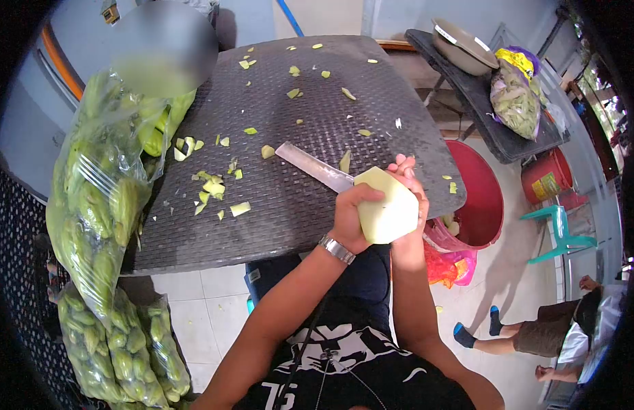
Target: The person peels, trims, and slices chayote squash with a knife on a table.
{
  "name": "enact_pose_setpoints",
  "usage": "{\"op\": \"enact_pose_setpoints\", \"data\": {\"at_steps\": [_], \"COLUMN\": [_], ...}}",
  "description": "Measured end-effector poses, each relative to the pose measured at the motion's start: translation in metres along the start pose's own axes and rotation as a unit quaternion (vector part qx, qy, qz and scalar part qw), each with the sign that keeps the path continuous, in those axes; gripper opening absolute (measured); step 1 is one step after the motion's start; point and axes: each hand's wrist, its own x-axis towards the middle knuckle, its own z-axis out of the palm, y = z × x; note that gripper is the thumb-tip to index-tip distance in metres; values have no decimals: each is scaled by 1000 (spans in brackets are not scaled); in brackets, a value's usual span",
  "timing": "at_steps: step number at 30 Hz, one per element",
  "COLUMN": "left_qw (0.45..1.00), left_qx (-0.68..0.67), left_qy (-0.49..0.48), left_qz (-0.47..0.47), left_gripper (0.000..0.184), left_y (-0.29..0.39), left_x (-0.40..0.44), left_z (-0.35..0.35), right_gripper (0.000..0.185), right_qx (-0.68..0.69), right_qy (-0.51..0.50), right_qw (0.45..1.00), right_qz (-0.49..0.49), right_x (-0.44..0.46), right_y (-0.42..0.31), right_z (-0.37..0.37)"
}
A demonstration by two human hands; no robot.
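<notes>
A pale, peeled vegetable (392, 213) with flat-cut facets is held above the table's near edge. My left hand (349, 217), below a metal wristwatch, grips its left side with the thumb across the front. My right hand (414, 195) cups its right side and underside, with fingertips showing beyond the top. A broad knife blade (313, 166) reaches out to the left from behind my left hand and the vegetable. Its handle is hidden, so I cannot tell whether it is held or lies on the table. Green and pale peelings (213, 188) are scattered over the dark woven-pattern table (214, 249).
Clear plastic bags of green vegetables (91, 205) stand at the left, with more bags (119, 348) below. At the right are a red tub (477, 184), a side table (467, 102) with a basin (465, 48) and a bag, a teal stool (559, 232), and another person's legs (515, 335).
</notes>
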Motion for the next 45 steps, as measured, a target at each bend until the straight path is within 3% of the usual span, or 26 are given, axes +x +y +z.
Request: {"op": "enact_pose_setpoints", "data": {"at_steps": [2, 5, 8, 17, 20, 23, 32, 38, 45], "left_qw": [1000, 999, 998, 999, 999, 999, 998, 998, 999], "left_qx": [-7, -33, -22, -14, -15, 3, -3, -35, -47], "left_qy": [-1, -15, 53, 43, 28, 49, 54, 42, -16], "left_qz": [-2, 3, 32, 7, 5, 15, 28, 16, 16], "left_gripper": [65, 54, 55, 56, 55, 55, 55, 57, 57], "left_y": [0, 1, 0, -2, 0, 0, 6, 6, 6], "left_x": [1, 0, 3, 2, 0, 0, 1, -2, 4], "left_z": [-1, 4, 12, -16, -12, -14, 9, 3, -19], "right_gripper": [43, 44, 46, 32, 33, 39, 53, 50, 42], "right_qx": [-21, -28, -42, -57, -62, -77, -104, -121, -136], "right_qy": [-5, -10, -25, -46, -31, -56, -9, -54, -38], "right_qw": [1000, 999, 999, 997, 997, 993, 994, 989, 988], "right_qz": [-16, -20, -15, -39, -21, -64, -24, -63, -55], "right_x": [0, 1, 4, 7, 5, -2, -3, -9, -11], "right_y": [1, 3, 4, 9, 7, 4, -4, -8, -12], "right_z": [-2, -7, -17, -20, -18, -6, 5, 11, 12]}}
